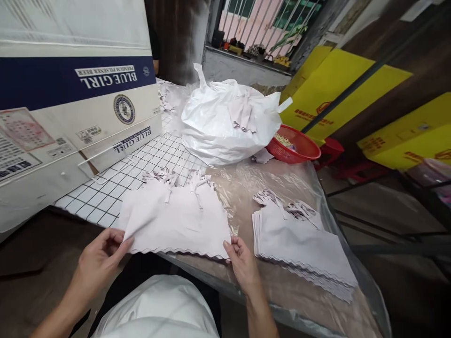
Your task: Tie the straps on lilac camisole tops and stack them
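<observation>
A pale pinkish-grey fabric bag (183, 218) lies in front of me, its scalloped edge toward me and its bunched ties pointing away. My left hand (102, 251) pinches its near left corner, where the cloth is folded over a little. Between thumb and fingers, my right hand (241, 263) grips the near right corner. To the right sits a neat stack of similar fabric bags (303, 239), apart from both hands, with ties gathered at the far side.
A large Blue Girl beer carton (116, 108) stands at the left on the grid-patterned cover (102, 199). Further back are a white plastic bag (211, 117) with cloth pieces and a red basket (303, 145). Clear plastic sheeting (239, 188) covers the table. Yellow boards (338, 89) lean at the right.
</observation>
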`<action>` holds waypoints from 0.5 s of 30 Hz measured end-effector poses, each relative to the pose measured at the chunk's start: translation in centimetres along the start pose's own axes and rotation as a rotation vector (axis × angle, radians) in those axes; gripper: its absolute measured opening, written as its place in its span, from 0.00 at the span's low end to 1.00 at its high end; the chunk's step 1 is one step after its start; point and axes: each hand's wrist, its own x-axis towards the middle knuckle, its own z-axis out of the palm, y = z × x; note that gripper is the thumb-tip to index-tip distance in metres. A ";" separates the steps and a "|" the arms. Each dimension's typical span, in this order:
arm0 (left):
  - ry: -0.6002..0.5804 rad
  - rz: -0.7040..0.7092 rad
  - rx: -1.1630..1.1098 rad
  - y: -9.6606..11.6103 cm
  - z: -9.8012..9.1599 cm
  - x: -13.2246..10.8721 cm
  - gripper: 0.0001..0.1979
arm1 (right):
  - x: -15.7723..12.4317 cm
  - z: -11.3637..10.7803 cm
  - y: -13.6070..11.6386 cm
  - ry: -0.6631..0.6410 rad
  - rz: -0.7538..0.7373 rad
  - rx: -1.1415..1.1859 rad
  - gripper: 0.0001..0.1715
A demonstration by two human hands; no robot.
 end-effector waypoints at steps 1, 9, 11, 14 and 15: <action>-0.023 -0.115 -0.080 -0.4 -0.1 -0.4 0.23 | -0.2 0.0 0.2 -0.016 0.016 0.016 0.35; -0.095 -0.495 -0.367 -2.4 -0.1 -1.0 0.31 | -0.7 -0.3 0.8 -0.090 0.073 0.024 0.35; -0.136 -0.488 -0.326 -2.3 -0.3 -0.9 0.30 | -0.7 -0.5 0.7 -0.085 0.084 0.010 0.35; -0.230 -0.436 -0.254 -2.0 -0.5 -0.8 0.26 | -0.8 -0.6 0.8 -0.068 0.087 -0.023 0.34; -0.261 -0.418 -0.246 -1.8 -0.4 -0.8 0.25 | -0.8 -0.7 0.8 -0.062 0.086 -0.038 0.34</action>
